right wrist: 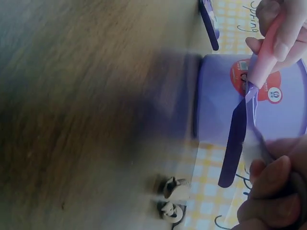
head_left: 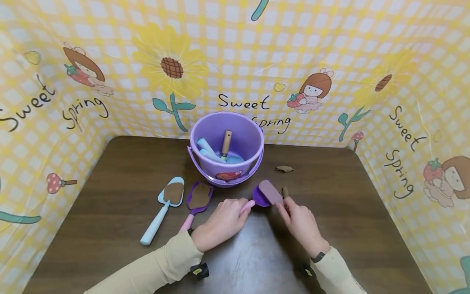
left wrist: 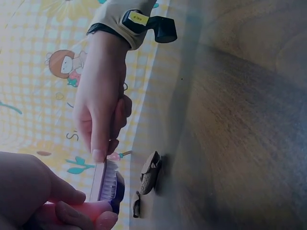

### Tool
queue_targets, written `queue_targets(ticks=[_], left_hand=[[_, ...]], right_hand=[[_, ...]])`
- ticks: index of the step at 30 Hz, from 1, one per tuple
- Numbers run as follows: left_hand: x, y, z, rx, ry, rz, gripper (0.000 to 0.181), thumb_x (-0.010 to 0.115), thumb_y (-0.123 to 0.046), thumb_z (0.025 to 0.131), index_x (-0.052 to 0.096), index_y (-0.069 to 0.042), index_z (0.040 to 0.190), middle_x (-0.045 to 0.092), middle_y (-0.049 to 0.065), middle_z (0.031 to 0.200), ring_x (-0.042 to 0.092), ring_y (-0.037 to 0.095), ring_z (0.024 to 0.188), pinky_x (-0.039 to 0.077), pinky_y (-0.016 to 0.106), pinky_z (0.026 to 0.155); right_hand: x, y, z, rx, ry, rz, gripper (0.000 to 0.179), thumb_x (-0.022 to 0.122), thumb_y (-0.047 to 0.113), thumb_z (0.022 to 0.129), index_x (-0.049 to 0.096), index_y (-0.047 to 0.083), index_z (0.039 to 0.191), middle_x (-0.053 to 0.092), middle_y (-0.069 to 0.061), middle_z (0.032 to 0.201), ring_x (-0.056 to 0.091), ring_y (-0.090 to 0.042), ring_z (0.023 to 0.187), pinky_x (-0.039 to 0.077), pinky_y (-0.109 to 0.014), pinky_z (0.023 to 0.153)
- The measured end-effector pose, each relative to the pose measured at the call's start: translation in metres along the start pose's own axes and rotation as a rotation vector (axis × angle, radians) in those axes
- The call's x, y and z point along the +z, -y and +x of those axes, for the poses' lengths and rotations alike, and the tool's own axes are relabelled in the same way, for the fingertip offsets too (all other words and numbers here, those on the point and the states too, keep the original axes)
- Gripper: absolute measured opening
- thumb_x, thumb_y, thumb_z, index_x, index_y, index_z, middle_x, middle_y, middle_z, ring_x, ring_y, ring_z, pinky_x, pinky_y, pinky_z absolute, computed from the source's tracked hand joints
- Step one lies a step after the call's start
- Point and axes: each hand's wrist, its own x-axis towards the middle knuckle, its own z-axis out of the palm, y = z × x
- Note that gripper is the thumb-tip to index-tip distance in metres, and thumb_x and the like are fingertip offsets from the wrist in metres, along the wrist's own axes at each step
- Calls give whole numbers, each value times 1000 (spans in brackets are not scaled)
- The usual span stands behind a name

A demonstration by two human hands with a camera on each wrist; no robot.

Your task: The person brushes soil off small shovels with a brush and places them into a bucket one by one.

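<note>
My left hand grips the pink handle of a small toy shovel with a purple blade. The blade is raised in front of the bucket. In my right hand is a brush with a flat mauve back, pinched between thumb and fingers. White bristles face the blade and meet it in the left wrist view. In the right wrist view the purple blade stands edge-on, and the brush is mostly hidden by my right fingers.
A purple bucket holds a wooden-handled tool and light-blue tools. Left of it lie a light-blue trowel and a purple shovel, both with brown patches on their blades. Two brown, curled leaf-like pieces lie on the right.
</note>
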Motion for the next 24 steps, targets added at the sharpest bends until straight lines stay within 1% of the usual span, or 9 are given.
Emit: queue_targets(ticks=[3,5,10,13,17,20,24], left_hand=[[2,0,-1,21,-6,14,33,63,-16,104,53,-11,74,43,-3,63,47,15,55,44,35,52],[2,0,-1,36,-15,24,35,63,-16,105,52,-11,72,41,-3,62,46,15,53,44,36,52],[4,1,-1,57,-34,25,36,64,-15,104,50,-12,71,38,-4,61,43,15,52,42,34,52],[4,2,-1,54,-40,21,36,65,-15,104,51,-12,71,37,-5,61,42,14,53,41,33,52],[3,3,-1,39,-30,8,34,65,-15,103,51,-13,73,38,-5,62,42,13,53,41,32,52],[3,3,-2,29,-24,-5,32,66,-15,102,51,-13,74,40,-6,63,43,13,54,41,32,52],[3,3,-3,24,-22,-5,33,66,-15,102,51,-13,73,40,-6,62,43,13,53,41,31,52]], right_hand=[[0,-1,0,58,-19,14,27,70,22,101,54,12,81,41,7,60,44,-15,52,36,-33,49],[0,-2,0,82,-14,26,29,69,22,102,54,12,80,42,6,60,44,-17,53,37,-34,50],[-2,-5,3,107,-4,35,29,67,23,103,53,12,80,43,5,61,44,-17,53,37,-34,50],[-4,-6,5,101,-5,24,27,67,23,103,54,11,82,46,4,61,44,-17,53,37,-34,49],[-6,-7,6,105,-3,14,27,68,24,102,55,12,82,50,3,62,46,-18,53,37,-34,49],[-8,-8,6,124,-8,13,27,68,25,102,55,12,82,50,2,63,47,-20,54,39,-35,50],[-11,-7,7,146,-36,-3,27,66,24,103,55,10,84,48,1,62,49,-22,54,41,-39,51]])
